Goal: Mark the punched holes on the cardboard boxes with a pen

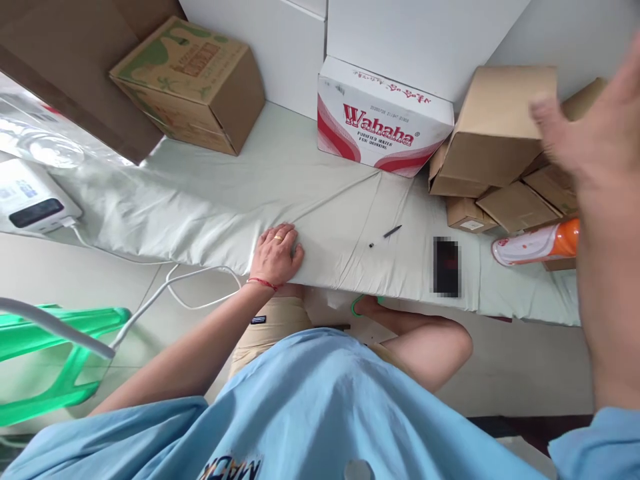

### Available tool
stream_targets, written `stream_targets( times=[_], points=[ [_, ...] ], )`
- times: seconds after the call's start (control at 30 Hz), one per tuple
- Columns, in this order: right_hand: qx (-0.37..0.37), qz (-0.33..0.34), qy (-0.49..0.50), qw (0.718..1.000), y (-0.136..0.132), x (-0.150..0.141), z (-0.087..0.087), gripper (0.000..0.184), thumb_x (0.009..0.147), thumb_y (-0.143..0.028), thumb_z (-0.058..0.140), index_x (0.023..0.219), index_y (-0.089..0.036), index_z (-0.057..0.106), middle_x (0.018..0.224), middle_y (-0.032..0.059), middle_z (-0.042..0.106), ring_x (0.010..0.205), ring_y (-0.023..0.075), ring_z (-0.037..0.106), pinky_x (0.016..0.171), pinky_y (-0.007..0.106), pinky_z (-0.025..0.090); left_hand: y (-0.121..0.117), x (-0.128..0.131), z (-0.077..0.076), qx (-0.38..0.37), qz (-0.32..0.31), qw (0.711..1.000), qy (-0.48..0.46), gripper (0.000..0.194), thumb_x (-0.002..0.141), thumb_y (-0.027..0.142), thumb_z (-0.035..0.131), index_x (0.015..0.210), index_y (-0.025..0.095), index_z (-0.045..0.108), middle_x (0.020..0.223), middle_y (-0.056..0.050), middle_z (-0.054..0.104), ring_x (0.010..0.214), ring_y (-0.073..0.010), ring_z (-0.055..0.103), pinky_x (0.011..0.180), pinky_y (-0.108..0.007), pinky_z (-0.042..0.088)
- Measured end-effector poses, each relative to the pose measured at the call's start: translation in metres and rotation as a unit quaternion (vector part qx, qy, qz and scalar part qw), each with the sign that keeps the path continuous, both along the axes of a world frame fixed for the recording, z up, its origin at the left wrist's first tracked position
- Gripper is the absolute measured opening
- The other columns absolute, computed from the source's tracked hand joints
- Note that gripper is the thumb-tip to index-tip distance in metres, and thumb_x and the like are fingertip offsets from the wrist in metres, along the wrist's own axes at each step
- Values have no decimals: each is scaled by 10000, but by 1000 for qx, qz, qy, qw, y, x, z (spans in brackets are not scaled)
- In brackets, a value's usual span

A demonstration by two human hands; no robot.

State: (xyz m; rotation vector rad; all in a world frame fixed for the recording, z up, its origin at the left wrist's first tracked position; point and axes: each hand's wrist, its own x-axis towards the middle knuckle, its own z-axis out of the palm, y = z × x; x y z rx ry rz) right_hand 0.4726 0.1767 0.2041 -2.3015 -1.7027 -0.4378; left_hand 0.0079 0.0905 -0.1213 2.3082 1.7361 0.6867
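My left hand [277,255] lies palm down on the front edge of a pale cloth-covered table [230,187], fingers stretched out and holding nothing. It wears a ring and a red string bracelet. Raised close to the camera at the right is my right hand [600,147], slightly blurred, thumb spread away and the fingertips cut off by the frame; nothing shows in it. A dark pen [393,231] lies on the cloth, with a small black cap-like piece [371,245] beside it. Right of these is a dark pixelated rectangle [445,267].
A Wahaba water carton [383,120] stands against the wall, with a printed cardboard box [190,83] to its left. Several brown boxes [500,127] and an orange-and-white bottle [537,243] are at right. At left are a white device [35,200] with a cable and a green stool [65,347].
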Motion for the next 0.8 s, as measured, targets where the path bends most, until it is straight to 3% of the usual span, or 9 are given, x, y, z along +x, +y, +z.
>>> stream_targets(
  times=[0.03,0.1,0.23,0.3,0.4,0.53,0.63,0.73,0.8],
  points=[
    [-21,9,-7,1000,1,-27,-2,1342,914,-707,837,1835,-136,45,1873,315,25,1765,501,25,1409,672,91,0,0,0,0,1,1000,1,363,1036,328,505,1249,148,737,1500,-202,713,1485,-379,619,1292,-557,429],
    [-40,73,-35,996,5,-67,-12,1314,910,-810,767,1840,-195,72,1878,306,-14,1747,554,-34,1351,786,-8,0,0,-1,1,4,1000,3,360,1034,325,506,1250,149,736,1506,-199,710,1486,-380,617,1295,-559,424],
    [-64,114,-60,990,18,-92,-45,1301,893,-840,765,1810,-120,190,1859,351,-47,1752,513,-91,1289,817,-122,0,2,-1,2,11,1000,4,351,1016,310,531,1260,158,734,1508,-188,710,1482,-374,620,1292,-552,427],
    [-76,83,-59,992,24,-87,-57,1274,907,-811,776,1792,-78,227,1836,401,-33,1755,496,-98,1272,820,-124,0,3,-1,2,14,1000,2,349,1009,302,541,1263,160,734,1509,-186,711,1480,-369,623,1295,-546,424],
    [-69,-2,-37,997,28,-74,-63,1348,875,-799,817,1807,-82,158,1799,464,-54,1736,557,-92,1229,875,-73,-1,3,-2,1,17,1000,-2,348,1009,300,545,1264,161,736,1517,-188,709,1485,-363,623,1306,-547,411],
    [-41,-113,23,993,32,-52,-56,1546,741,-851,887,1828,-158,33,1806,440,-123,1705,629,-104,1195,926,-3,-2,3,-3,-1,22,1000,-7,348,1018,307,535,1262,156,733,1528,-198,702,1491,-367,624,1310,-564,392],
    [-26,-176,47,983,39,-32,-57,1555,708,-899,866,1821,-164,69,1811,426,-115,1701,637,-91,1164,956,35,-2,3,-4,-3,22,1000,-10,341,1017,307,538,1262,167,729,1529,-194,703,1497,-369,623,1308,-580,384],
    [-56,-200,58,977,40,-18,-63,1504,674,-826,937,1804,-214,157,1809,425,-60,1696,632,74,1174,909,204,-3,3,-4,-4,22,1000,-13,336,1007,303,557,1266,178,730,1532,-188,703,1505,-369,619,1307,-586,383],
    [-60,-169,39,983,38,-13,-66,1419,664,-777,973,1764,-218,272,1783,421,117,1637,588,309,1186,806,332,-3,3,-3,-3,22,1000,-14,334,1009,299,555,1263,176,733,1527,-189,707,1502,-368,622,1307,-585,385]
  ],
)
